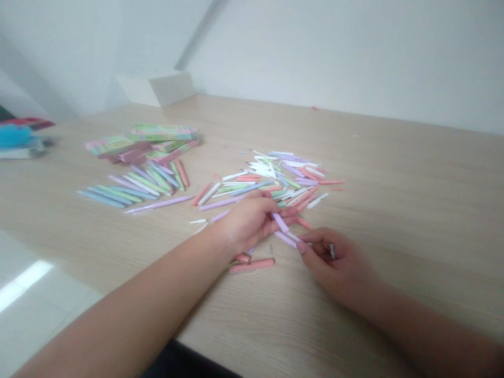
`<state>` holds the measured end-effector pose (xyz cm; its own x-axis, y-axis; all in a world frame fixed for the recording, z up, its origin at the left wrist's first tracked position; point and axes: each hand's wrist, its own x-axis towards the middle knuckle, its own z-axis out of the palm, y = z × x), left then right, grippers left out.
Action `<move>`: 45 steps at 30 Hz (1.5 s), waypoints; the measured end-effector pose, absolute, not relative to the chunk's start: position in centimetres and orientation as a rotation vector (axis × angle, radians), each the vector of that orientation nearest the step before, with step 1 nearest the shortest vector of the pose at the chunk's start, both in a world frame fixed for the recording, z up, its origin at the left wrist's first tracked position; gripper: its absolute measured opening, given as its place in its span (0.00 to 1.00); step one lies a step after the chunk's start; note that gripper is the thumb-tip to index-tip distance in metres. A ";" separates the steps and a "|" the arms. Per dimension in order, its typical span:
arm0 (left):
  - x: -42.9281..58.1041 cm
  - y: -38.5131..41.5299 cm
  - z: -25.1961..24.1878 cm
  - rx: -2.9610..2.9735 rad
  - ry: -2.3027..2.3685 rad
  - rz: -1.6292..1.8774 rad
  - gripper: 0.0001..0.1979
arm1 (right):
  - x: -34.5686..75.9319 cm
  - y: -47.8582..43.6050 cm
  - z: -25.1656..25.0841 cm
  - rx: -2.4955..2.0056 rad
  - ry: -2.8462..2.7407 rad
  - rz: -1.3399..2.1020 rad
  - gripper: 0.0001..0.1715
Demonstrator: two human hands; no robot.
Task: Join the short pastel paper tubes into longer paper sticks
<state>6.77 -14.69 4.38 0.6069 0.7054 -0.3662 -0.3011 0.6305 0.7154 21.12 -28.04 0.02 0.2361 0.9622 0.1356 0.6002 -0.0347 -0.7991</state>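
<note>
My left hand is closed around a lilac pen barrel, its fingers pointing right over the pile. Just below, my right hand pinches a slim white pen part whose far end meets the lilac barrel; whether it sits inside, I cannot tell. Another lilac piece lies alongside, close to the right fingertips. Something small and silvery shows at the right fingers, too blurred to name. A small spring rests on the table between the hands, near a coral pen barrel.
Beyond my hands spreads a pile of loose pen parts in several colours. Rows of pastel pens lie left, with patterned boxes behind them. A white box stands by the wall. Blue and red items sit far left on the table.
</note>
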 end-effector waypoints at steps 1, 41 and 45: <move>6.8 -14.8 4.3 0.662 0.680 0.621 0.14 | 21.1 -28.0 0.0 -1.737 -1.449 0.583 0.10; 4.8 -14.3 3.1 1.817 0.389 0.414 0.10 | 24.3 -27.5 1.6 -1.279 -1.004 0.908 0.15; 4.8 -14.0 3.3 1.771 0.406 0.423 0.10 | 24.6 -27.4 1.4 -1.290 -1.004 0.933 0.12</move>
